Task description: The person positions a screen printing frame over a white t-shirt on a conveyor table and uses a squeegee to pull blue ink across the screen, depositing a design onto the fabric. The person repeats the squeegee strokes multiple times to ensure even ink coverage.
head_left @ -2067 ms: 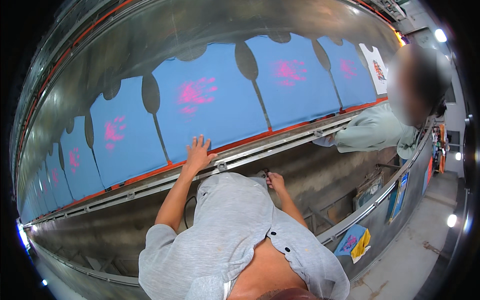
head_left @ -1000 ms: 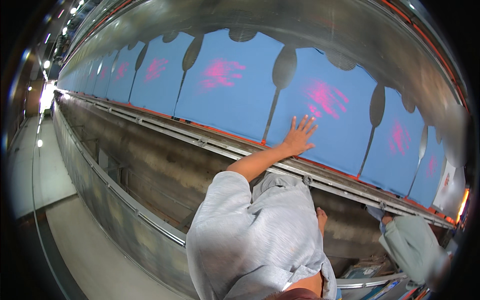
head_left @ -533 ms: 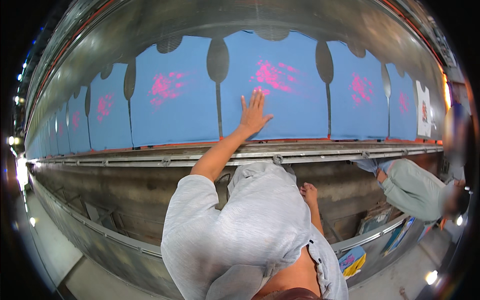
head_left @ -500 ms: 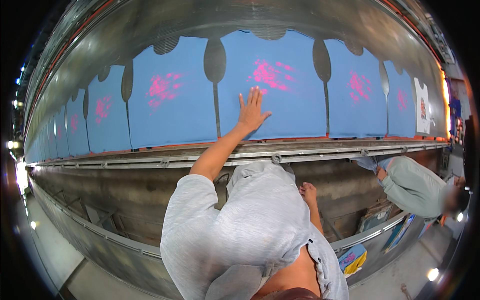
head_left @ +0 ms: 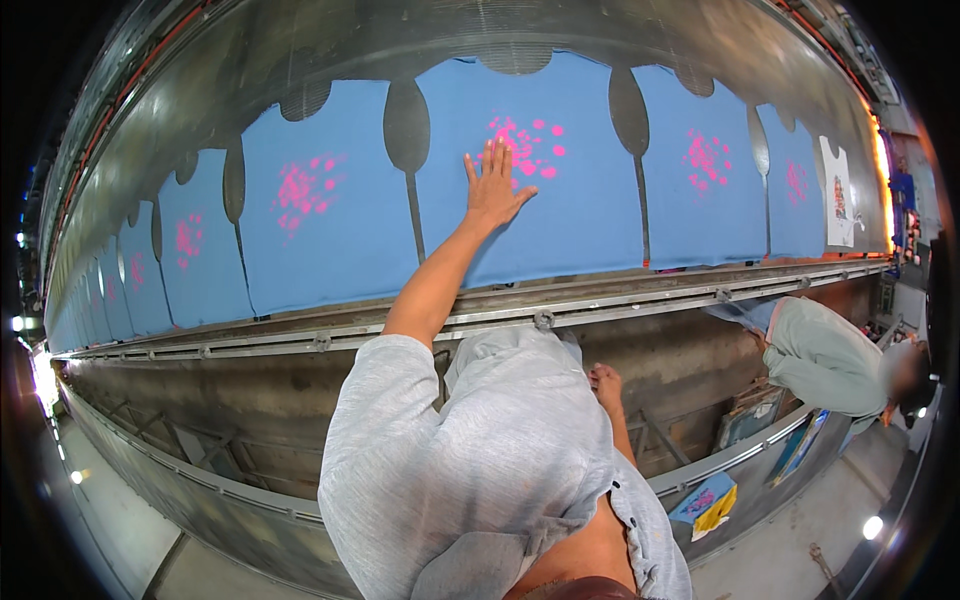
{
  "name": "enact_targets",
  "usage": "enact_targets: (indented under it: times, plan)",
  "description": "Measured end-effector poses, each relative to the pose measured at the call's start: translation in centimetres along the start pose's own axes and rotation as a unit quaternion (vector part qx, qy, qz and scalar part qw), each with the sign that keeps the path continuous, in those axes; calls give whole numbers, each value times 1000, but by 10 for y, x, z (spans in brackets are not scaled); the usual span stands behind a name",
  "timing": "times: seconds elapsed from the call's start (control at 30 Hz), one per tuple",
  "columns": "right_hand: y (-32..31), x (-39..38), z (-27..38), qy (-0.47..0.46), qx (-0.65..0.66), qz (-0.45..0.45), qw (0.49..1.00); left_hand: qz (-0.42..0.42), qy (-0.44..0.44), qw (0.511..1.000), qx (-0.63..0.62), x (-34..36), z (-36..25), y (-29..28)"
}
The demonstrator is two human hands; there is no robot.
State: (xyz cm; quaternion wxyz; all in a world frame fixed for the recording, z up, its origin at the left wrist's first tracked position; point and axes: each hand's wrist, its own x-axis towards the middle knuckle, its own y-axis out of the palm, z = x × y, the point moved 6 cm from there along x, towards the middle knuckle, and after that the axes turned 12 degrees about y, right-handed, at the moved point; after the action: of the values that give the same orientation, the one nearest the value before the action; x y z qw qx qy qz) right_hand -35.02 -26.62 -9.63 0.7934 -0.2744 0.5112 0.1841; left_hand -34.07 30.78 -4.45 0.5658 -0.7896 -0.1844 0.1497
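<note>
My left hand (head_left: 494,194) lies flat with fingers spread on a blue shirt panel (head_left: 585,215), its fingertips at the lower left part of the pink spotted print (head_left: 540,150). The panel is spread on a long grey table (head_left: 440,45), its neckline curving in at the far edge. My right hand (head_left: 606,388) hangs near my waist, off the table, with its fingers curled in and nothing visible in them.
More blue panels (head_left: 320,245) with pink spots run along the table both ways. A white printed piece (head_left: 838,190) lies at the far right. A metal rail (head_left: 640,303) edges the table's near side. Another person (head_left: 825,350) leans in from the right. Blue-and-yellow cloth (head_left: 712,510) lies behind me.
The panels appear shifted left in view, the nearby ones slightly up. My left hand has slid farther up the panel, onto the print's edge. My right hand stays curled by my waist.
</note>
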Motion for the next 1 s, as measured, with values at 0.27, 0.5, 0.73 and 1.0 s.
enact_targets:
  times: [0.27, 0.5, 0.73, 1.0]
  plan:
    - [8, -15, 12, 12, 0, -36, 999, -67, 27, 997, 4, 20, 9, -11]
    - [-6, -5, 13, -6, 13, -61, 998, 0, 23, 1000, -2, 30, 0, -11]
    - [12, 8, -1, -59, 56, -101, 992, 27, 41, 998, 26, -30, -41, -2]
    - [-32, 2, -112, -25, 166, -116, 979, 59, 149, 985, -67, -106, -154, -5]
